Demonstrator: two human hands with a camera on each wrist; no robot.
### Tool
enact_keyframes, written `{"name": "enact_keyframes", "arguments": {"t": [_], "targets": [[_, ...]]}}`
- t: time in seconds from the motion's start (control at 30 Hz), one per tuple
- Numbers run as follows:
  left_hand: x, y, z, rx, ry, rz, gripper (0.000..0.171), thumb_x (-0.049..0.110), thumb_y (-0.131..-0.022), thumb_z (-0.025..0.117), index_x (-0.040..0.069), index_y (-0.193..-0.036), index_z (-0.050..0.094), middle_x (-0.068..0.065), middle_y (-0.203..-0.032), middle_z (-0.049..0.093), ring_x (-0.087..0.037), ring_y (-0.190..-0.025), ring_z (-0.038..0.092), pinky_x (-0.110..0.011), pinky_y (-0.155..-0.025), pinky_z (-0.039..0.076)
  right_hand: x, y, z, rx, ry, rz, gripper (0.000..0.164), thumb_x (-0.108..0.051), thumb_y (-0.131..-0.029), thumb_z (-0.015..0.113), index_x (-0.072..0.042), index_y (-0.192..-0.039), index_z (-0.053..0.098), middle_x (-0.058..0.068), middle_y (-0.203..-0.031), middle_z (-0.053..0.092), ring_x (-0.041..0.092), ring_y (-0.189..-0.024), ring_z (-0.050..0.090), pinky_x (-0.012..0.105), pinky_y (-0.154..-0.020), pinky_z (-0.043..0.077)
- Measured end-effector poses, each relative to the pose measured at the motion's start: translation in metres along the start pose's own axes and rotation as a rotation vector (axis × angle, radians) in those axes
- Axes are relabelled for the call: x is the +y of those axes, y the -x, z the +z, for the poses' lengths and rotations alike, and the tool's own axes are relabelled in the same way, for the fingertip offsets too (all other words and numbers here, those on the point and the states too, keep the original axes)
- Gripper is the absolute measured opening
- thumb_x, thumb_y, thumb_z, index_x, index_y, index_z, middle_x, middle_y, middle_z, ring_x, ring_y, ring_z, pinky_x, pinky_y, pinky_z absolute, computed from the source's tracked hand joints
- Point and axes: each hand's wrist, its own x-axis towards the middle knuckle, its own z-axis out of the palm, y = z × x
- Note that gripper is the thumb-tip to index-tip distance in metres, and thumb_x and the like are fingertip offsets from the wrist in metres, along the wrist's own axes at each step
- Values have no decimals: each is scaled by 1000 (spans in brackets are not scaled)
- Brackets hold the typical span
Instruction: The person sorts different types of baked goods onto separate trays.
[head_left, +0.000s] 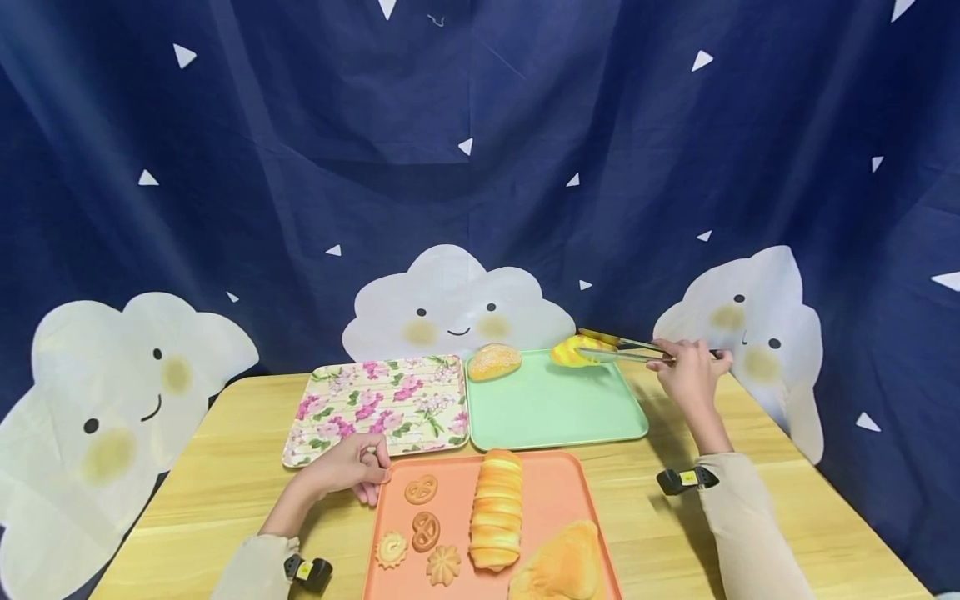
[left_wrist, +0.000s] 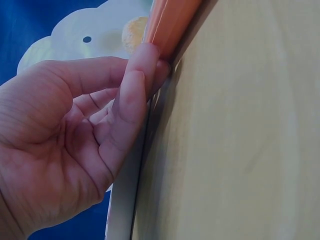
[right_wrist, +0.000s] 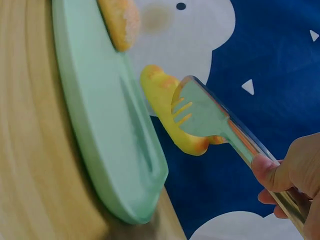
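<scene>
My right hand (head_left: 690, 377) holds a pair of metal tongs (head_left: 636, 357) by the handle. Between the tongs' ends is a yellow croissant-like toy bread (right_wrist: 162, 97), raised over the back right part of the green tray (head_left: 555, 408). A slotted tong head (right_wrist: 200, 112) covers part of this bread in the right wrist view. With thumb and fingertips, my left hand (head_left: 341, 468) pinches the back left corner of the orange tray (head_left: 553, 492). That tray's corner (left_wrist: 170, 30) shows above the fingertips in the left wrist view.
An oval bun (head_left: 493, 362) lies at the green tray's back left. Beside it is a flower-patterned tray (head_left: 423, 400). The orange tray bears a long ridged loaf (head_left: 497, 510), a large golden bread (head_left: 562, 565) and several cookies (head_left: 443, 565). A dark blue curtain (head_left: 480, 200) hangs behind the table.
</scene>
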Motion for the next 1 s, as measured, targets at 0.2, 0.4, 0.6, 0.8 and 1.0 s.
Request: {"name": "enact_keyframes", "arguments": {"t": [0.2, 0.4, 0.6, 0.8, 1.0], "targets": [[-2, -1, -2, 2, -3, 6, 15, 1, -92, 67, -7, -95, 54, -12, -67, 68, -17, -54, 68, -28, -49, 58, 1, 3, 3, -6, -6, 2, 36, -3, -76, 83, 1, -111, 76, 27, -92, 71, 47, -96, 51, 76, -105, 10], [-3, -1, -1, -4, -4, 7, 15, 0, -92, 66, -8, -95, 53, -10, -67, 67, -16, -54, 68, -26, -48, 58, 5, 6, 6, -13, -1, 3, 35, -5, -75, 84, 0, -109, 76, 26, -88, 70, 46, -93, 51, 76, -104, 11], [-3, -2, 0, 1, -5, 5, 15, 1, -92, 65, -8, -96, 53, -10, -68, 67, -16, -54, 68, -26, -49, 58, 7, 6, 9, -18, 10, 4, 36, -7, -74, 84, -2, -109, 76, 26, -87, 71, 47, -94, 50, 74, -102, 14], [-3, -1, -1, 7, -15, -1, 15, 0, -92, 65, -7, -95, 53, -10, -68, 68, -16, -54, 68, -26, -49, 58, 8, 5, 9, -75, 14, 27, 37, -8, -77, 83, -2, -112, 76, 27, -94, 72, 48, -100, 50, 78, -104, 9], [-2, 0, 0, 8, -8, 0, 15, 0, -92, 66, -7, -95, 53, -10, -68, 68, -16, -54, 68, -27, -49, 58, 9, 5, 8, -107, 31, 21, 38, -10, -79, 82, -1, -115, 74, 27, -94, 71, 50, -100, 49, 81, -102, 8]]}}
